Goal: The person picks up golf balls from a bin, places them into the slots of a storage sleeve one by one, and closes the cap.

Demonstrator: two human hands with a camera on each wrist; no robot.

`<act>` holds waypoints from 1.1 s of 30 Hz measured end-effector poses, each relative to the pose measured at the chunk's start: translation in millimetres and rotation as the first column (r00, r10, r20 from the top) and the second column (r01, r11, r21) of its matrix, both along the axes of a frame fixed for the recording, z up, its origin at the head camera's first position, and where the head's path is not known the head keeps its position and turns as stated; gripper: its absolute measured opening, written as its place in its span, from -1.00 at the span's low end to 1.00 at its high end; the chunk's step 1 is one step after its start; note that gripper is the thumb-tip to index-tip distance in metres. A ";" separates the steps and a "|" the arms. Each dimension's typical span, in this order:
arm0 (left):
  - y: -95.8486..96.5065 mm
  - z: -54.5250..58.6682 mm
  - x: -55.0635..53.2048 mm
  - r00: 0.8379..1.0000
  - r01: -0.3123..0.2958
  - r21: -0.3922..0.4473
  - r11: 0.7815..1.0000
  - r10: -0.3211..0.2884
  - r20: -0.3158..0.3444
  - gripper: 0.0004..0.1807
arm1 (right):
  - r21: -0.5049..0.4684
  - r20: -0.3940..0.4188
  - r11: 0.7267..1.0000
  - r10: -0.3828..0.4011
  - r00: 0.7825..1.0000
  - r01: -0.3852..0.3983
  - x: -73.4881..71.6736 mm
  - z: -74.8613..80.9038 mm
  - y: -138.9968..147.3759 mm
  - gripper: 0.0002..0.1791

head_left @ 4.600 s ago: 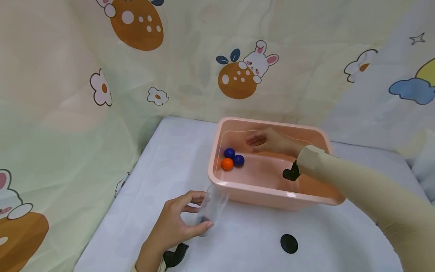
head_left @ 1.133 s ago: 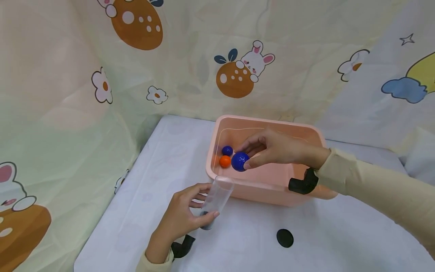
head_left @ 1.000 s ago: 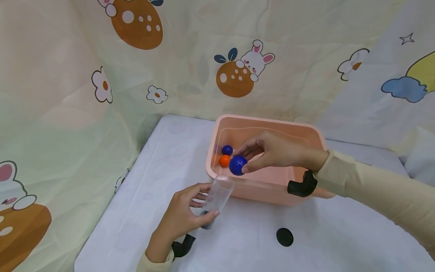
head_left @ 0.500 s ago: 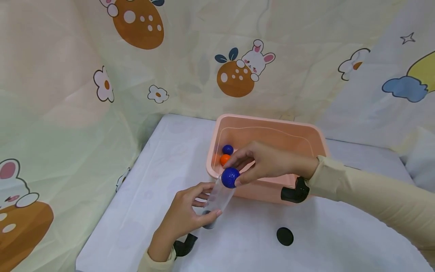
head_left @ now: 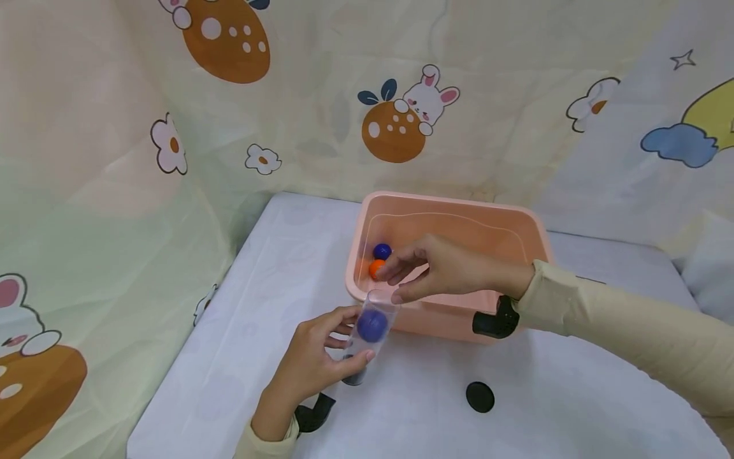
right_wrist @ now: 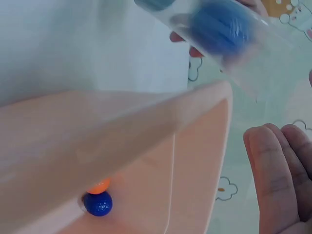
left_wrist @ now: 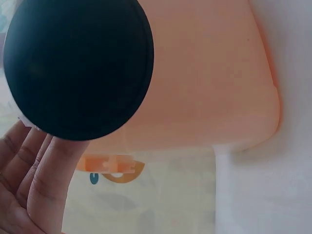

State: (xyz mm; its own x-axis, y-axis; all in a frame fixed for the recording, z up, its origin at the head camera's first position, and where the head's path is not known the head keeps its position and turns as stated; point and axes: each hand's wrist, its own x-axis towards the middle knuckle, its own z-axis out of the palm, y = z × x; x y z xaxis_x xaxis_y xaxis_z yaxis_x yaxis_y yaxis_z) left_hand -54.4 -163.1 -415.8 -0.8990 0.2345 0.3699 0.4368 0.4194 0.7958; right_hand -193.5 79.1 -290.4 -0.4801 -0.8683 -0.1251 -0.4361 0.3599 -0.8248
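Clear tube [head_left: 360, 345] tilted, gripped in left hand [head_left: 314, 354], blue ball [head_left: 372, 326] inside. Right hand [head_left: 444, 268] just beside tube's mouth, thumb and fingers parted. Orange ball [head_left: 376, 269], second blue ball [head_left: 382, 252] together in pink bin [head_left: 444, 322].

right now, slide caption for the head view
Left hand grips clear tube, blue ball inside; empty right hand close by

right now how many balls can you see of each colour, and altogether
Blue: 2, the blue ball inside the clear tube and the other blue ball in the pink bin
Orange: 1, the orange ball in the pink bin
Total: 3
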 end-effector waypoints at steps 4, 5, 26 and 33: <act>-2.2 -2.3 2.1 1.000 -0.008 0.003 1.000 0.008 0.000 -0.39 | -0.017 -0.009 0.998 -0.068 0.998 0.068 -9.0 2.2 1.8 -0.60; -2.9 -3.0 2.9 1.000 -0.011 0.003 1.000 0.011 0.005 -0.39 | -0.017 -0.005 0.996 -0.086 0.996 0.086 -12.0 2.3 2.1 -0.61; -6.2 -6.0 8.9 1.000 -0.018 0.066 0.998 0.019 -0.012 -0.40 | 0.028 0.028 0.957 -0.290 0.957 0.289 -94.0 -89.0 -1.4 -0.56; -7.7 -4.4 10.1 0.999 -0.020 0.056 0.998 0.021 -0.025 -0.40 | 0.045 0.042 0.980 -0.195 0.980 0.193 -89.9 -116.6 -23.8 -0.59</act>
State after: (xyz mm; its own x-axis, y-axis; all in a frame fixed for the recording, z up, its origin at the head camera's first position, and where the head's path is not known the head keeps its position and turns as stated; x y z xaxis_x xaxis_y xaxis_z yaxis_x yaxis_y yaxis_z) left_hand -44.3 -170.8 -420.2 -0.8934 0.1943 0.4051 0.4493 0.3838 0.8067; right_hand -283.4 55.3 -406.9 -0.6319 -0.7529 -0.1838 -0.3168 0.4673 -0.8254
